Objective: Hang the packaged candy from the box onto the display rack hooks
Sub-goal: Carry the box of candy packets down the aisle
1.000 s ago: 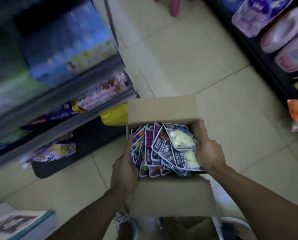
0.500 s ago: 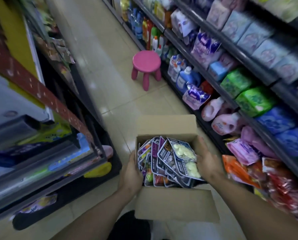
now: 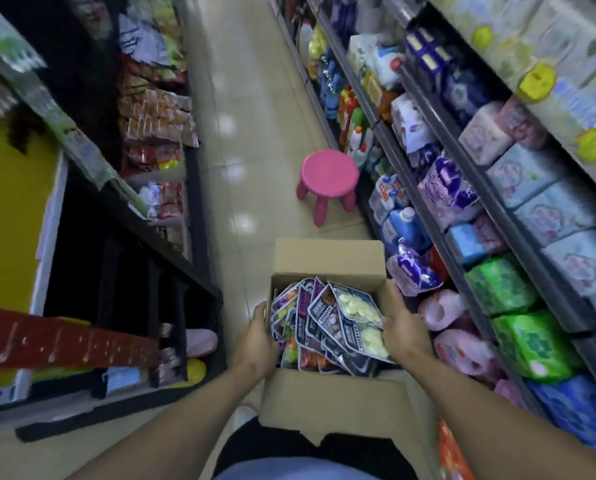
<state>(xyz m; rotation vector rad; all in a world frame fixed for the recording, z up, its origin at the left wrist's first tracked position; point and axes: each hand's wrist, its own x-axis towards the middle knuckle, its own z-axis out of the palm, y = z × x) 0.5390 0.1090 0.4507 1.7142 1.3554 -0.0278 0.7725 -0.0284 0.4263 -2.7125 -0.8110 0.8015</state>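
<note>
Both hands are gripping the box (image 3: pixel 327 261) by its sides, the left hand (image 3: pixel 256 344) and right hand (image 3: pixel 402 329) flanking the candy packs (image 3: pixel 331 323) lying heaped between them, the right hand sitting nearer the top pack, no rack hooks showing clearly.
</note>
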